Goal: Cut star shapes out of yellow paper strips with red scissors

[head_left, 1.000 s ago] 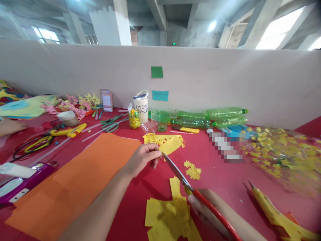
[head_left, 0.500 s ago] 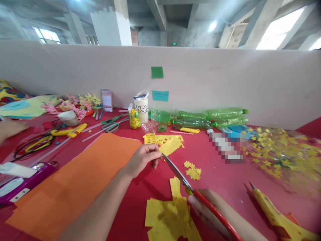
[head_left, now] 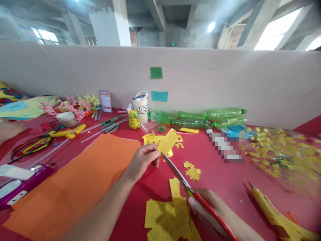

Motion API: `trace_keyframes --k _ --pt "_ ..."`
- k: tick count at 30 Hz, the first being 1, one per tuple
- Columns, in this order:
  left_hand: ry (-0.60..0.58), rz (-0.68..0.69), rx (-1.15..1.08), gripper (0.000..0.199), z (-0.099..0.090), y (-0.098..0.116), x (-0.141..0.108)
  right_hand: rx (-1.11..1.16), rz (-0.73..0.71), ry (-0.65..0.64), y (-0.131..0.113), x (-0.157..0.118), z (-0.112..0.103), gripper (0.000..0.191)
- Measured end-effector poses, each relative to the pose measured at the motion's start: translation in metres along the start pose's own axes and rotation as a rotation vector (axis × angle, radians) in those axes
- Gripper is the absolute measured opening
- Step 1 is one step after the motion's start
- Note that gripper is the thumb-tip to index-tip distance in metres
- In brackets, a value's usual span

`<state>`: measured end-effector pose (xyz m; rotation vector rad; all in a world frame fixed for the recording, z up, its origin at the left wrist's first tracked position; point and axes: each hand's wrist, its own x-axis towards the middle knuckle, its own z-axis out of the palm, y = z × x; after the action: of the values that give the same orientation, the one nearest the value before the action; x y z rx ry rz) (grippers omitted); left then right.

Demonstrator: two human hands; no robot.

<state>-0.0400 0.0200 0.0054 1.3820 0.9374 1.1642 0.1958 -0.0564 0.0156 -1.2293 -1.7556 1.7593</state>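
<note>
My left hand [head_left: 147, 155] pinches the near end of a yellow paper strip [head_left: 167, 142] between thumb and fingers. The strip slants up and away to the right. In my right hand [head_left: 204, 202] are red-handled scissors [head_left: 184, 182], their blade tips beside my left fingertips at the strip's edge. Whether the blades are parted is hard to see. Below lie yellow paper pieces [head_left: 167, 214] in a loose stack. A small heap of yellow paper stars [head_left: 192, 171] sits right of the blades. Yellow paper with star-shaped cutouts [head_left: 149, 139] lies behind my left hand.
Orange paper sheets [head_left: 82, 180] cover the left front. Green plastic bottles [head_left: 223, 115] lie along the partition behind a yellow box cutter [head_left: 189, 131]. A yellow glue gun [head_left: 278, 214] is at right front, below many yellow stars [head_left: 278, 150]. Another person's hand [head_left: 11, 130] shows at far left.
The yellow strip in my left hand has swung to point more upward and away, uncovering small cut scraps behind it. Both hands stay nearly in place.
</note>
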Motion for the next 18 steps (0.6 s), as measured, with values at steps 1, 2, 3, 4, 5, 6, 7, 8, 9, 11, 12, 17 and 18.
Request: trace_keyframes --k 1,2,3,4,5,6,7,8,9,11,12,17,18 --pt "0.011 0.003 -0.011 0.022 0.002 -0.001 0.000 0.013 0.005 -0.003 -0.002 0.000 0.000 0.046" --pt "0.018 0.004 -0.020 0.022 0.004 -0.001 -0.001 0.014 0.008 -0.001 -0.004 -0.001 0.001 0.046" --pt "0.024 0.004 -0.028 0.022 0.006 -0.001 -0.002 0.008 0.011 0.005 -0.005 -0.001 0.001 0.046" --pt "0.030 0.005 -0.036 0.023 0.008 -0.001 -0.002 0.003 0.015 0.009 -0.005 -0.001 0.001 0.046" --pt "0.035 0.005 -0.044 0.024 0.010 -0.001 -0.003 0.000 0.017 0.011 -0.005 -0.001 0.001 0.046" --pt "0.037 0.004 -0.050 0.026 0.012 0.000 -0.004 -0.001 0.016 0.009 -0.005 -0.001 0.001 0.046" --pt "0.039 0.003 -0.055 0.026 0.013 0.000 -0.005 0.000 0.013 0.005 -0.004 -0.001 0.001 0.046" --pt "0.039 0.001 -0.057 0.026 0.015 0.000 -0.005 0.001 0.009 0.006 -0.003 -0.001 0.001 0.047" --pt "0.040 0.000 -0.059 0.025 0.017 -0.001 -0.006 0.001 0.003 0.012 -0.003 -0.001 0.002 0.047" --pt "0.046 -0.005 -0.057 0.023 0.020 -0.003 -0.006 0.008 -0.004 0.023 -0.003 -0.001 0.003 0.048" --pt "0.052 -0.008 -0.057 0.023 0.021 -0.004 -0.007 0.014 -0.006 0.025 -0.003 -0.001 0.004 0.049" --pt "0.093 -0.009 -0.032 0.025 0.026 -0.006 -0.009 0.000 0.015 0.046 -0.001 -0.002 0.007 0.050" --pt "0.100 -0.005 -0.014 0.026 0.027 -0.005 -0.010 -0.011 0.024 0.058 0.000 -0.002 0.007 0.051"
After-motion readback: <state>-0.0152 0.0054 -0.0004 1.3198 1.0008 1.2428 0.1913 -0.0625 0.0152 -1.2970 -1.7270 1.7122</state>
